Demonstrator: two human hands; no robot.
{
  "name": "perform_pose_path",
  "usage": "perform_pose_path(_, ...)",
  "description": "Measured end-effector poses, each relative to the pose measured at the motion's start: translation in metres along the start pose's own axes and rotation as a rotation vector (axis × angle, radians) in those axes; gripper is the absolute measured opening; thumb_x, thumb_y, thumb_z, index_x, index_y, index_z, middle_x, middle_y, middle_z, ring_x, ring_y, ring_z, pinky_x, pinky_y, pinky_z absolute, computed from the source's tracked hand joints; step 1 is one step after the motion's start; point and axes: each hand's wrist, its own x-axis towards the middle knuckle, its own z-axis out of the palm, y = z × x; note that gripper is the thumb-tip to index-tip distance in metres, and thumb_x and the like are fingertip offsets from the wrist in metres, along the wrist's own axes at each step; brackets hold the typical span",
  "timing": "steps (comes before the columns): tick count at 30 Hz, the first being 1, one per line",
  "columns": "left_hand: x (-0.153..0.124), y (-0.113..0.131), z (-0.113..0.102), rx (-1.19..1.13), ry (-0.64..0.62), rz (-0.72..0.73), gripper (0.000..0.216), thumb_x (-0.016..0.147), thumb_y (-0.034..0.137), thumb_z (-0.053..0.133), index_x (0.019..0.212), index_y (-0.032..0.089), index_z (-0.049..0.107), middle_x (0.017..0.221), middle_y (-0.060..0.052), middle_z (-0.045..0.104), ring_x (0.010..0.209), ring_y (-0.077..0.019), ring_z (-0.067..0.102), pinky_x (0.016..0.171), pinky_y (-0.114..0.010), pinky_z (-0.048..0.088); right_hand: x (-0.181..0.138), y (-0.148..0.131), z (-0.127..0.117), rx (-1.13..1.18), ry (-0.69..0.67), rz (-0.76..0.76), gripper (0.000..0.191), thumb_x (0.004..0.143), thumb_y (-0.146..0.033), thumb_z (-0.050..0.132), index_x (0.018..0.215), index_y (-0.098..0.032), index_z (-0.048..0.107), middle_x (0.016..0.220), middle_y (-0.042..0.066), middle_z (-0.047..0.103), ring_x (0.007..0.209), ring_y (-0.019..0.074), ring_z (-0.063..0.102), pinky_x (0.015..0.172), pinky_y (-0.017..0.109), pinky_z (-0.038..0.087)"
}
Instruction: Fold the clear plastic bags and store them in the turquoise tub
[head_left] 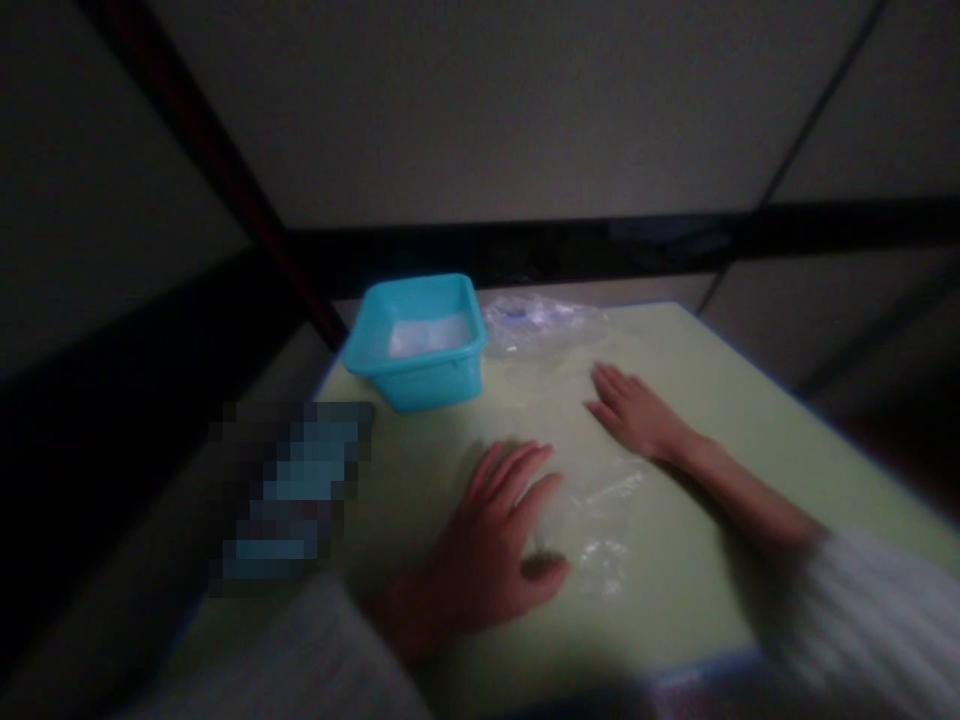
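Observation:
A clear plastic bag [604,520] lies flat on the pale yellow-green table, between my two hands. At its left edge is my left hand [499,540], fingers spread and slightly curved, with the thumb near the plastic. My right hand [637,410] rests palm down at the bag's upper right, fingers stretched out and thumb apart. Neither hand grips anything. Because the plastic is see-through and the light dim, its exact outline is hard to make out.
A turquoise basket [435,380] with something white and flat inside [427,336] stands at the back left. Crumpled clear plastic [544,322] lies beside it. A blurred-out, dark-edged flat object [304,480] is on the table's left side. A pale wall [525,110] rises behind the table.

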Motion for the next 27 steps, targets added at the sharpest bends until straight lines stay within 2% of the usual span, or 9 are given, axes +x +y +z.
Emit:
perform_pose_path(4, 0.0, 0.002, 0.01, 0.103, 0.04, -0.021, 0.027, 0.079, 0.013, 0.056, 0.106, 0.012, 0.06, 0.123, -0.014, 0.059, 0.119, -0.0266, 0.05, 0.109, -0.051, 0.027, 0.001, 0.0, 0.001, 0.0, 0.007, 0.007, 0.071, 0.095, -0.054, 0.015, 0.142, -0.005, 0.032, 0.15, 0.017, 0.028, 0.139, 0.0282, 0.024, 0.111, 0.045, 0.025)
perform_pose_path(7, -0.001, -0.003, 0.01, 0.159, 0.072, 0.044, 0.019, 0.083, 0.008, 0.049, 0.094, 0.014, 0.064, 0.11, -0.009, 0.066, 0.111, -0.0232, 0.056, 0.11, -0.049, 0.026, 0.0, -0.001, 0.0, -0.001, 0.01, 0.006, 0.07, 0.094, -0.054, 0.015, 0.142, -0.005, 0.032, 0.15, 0.016, 0.028, 0.139, 0.0277, 0.024, 0.111, 0.044, 0.025)
perform_pose_path(12, -0.003, -0.01, 0.004, 0.165, 0.128, 0.079, 0.022, 0.08, 0.003, 0.045, 0.087, 0.013, 0.064, 0.102, -0.008, 0.069, 0.102, -0.0218, 0.06, 0.108, -0.049, 0.029, -0.001, 0.0, 0.0, -0.004, 0.014, 0.015, 0.07, 0.094, -0.054, 0.015, 0.142, -0.005, 0.033, 0.15, 0.016, 0.029, 0.139, 0.0272, 0.025, 0.111, 0.043, 0.025)
perform_pose_path(15, -0.002, -0.008, 0.0, 0.046, 0.077, 0.061, 0.03, 0.074, 0.002, 0.046, 0.095, 0.014, 0.064, 0.104, -0.008, 0.068, 0.102, -0.0201, 0.059, 0.107, -0.045, 0.033, 0.0, 0.004, 0.001, -0.006, 0.021, 0.032, 0.07, 0.094, -0.054, 0.014, 0.142, -0.006, 0.033, 0.15, 0.016, 0.029, 0.138, 0.0276, 0.025, 0.111, 0.044, 0.025)
perform_pose_path(18, 0.0, -0.005, -0.002, -0.005, 0.038, 0.076, 0.033, 0.075, 0.011, 0.051, 0.105, 0.015, 0.062, 0.111, -0.008, 0.067, 0.107, -0.0221, 0.059, 0.107, -0.048, 0.032, 0.0, 0.009, 0.002, -0.004, 0.026, 0.052, 0.071, 0.094, -0.055, 0.014, 0.142, -0.006, 0.032, 0.149, 0.017, 0.03, 0.138, 0.028, 0.025, 0.11, 0.044, 0.025)
perform_pose_path(21, 0.003, -0.002, 0.0, 0.027, 0.071, 0.053, 0.037, 0.074, 0.019, 0.057, 0.11, 0.013, 0.06, 0.112, -0.011, 0.066, 0.108, -0.0258, 0.058, 0.107, -0.052, 0.031, 0.0, 0.012, 0.003, 0.006, 0.032, 0.063, 0.072, 0.094, -0.055, 0.013, 0.142, -0.005, 0.032, 0.149, 0.018, 0.03, 0.139, 0.0286, 0.025, 0.11, 0.045, 0.025)
perform_pose_path(27, 0.007, -0.002, 0.008, 0.079, 0.017, -0.038, 0.027, 0.081, 0.008, 0.047, 0.103, 0.017, 0.061, 0.093, -0.006, 0.07, 0.088, -0.0184, 0.064, 0.102, -0.044, 0.04, 0.0, 0.013, 0.004, 0.021, 0.042, 0.059, 0.071, 0.094, -0.055, 0.014, 0.143, -0.005, 0.03, 0.148, 0.018, 0.031, 0.139, 0.0297, 0.024, 0.109, 0.047, 0.025)
